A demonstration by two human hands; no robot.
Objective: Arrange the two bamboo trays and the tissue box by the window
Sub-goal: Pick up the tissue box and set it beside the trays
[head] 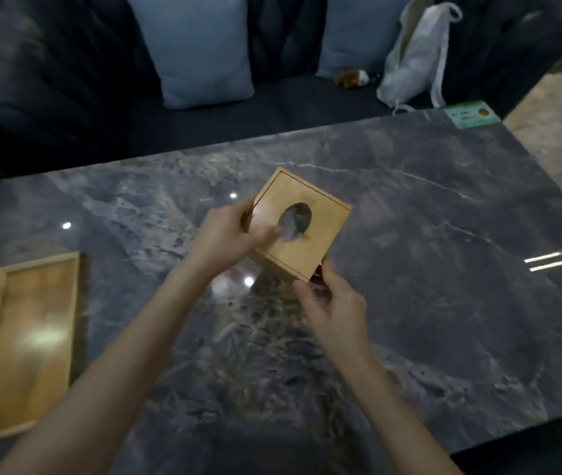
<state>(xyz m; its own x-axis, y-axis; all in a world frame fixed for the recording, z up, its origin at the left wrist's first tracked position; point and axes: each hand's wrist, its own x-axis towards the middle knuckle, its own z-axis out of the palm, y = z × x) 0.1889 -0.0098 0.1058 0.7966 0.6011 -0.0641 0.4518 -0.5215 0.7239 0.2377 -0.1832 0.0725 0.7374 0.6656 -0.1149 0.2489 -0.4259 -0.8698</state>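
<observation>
A square bamboo tissue box (320, 217) with an oval hole in its top hangs tilted above the middle of the dark marble table (444, 269). My left hand (231, 234) grips its left side, thumb lying on the top near the hole. My right hand (331, 303) holds its near corner from below. At the table's left edge lie the bamboo trays (26, 337), one set inside the other as far as I can tell, partly cut off by the frame.
Behind the table runs a dark sofa (272, 108) with two pale blue cushions (200, 49), a white cloth bag (416, 60) and a small plush toy (354, 78). A green card (471, 115) lies at the table's far right corner. Pale floor shows at right.
</observation>
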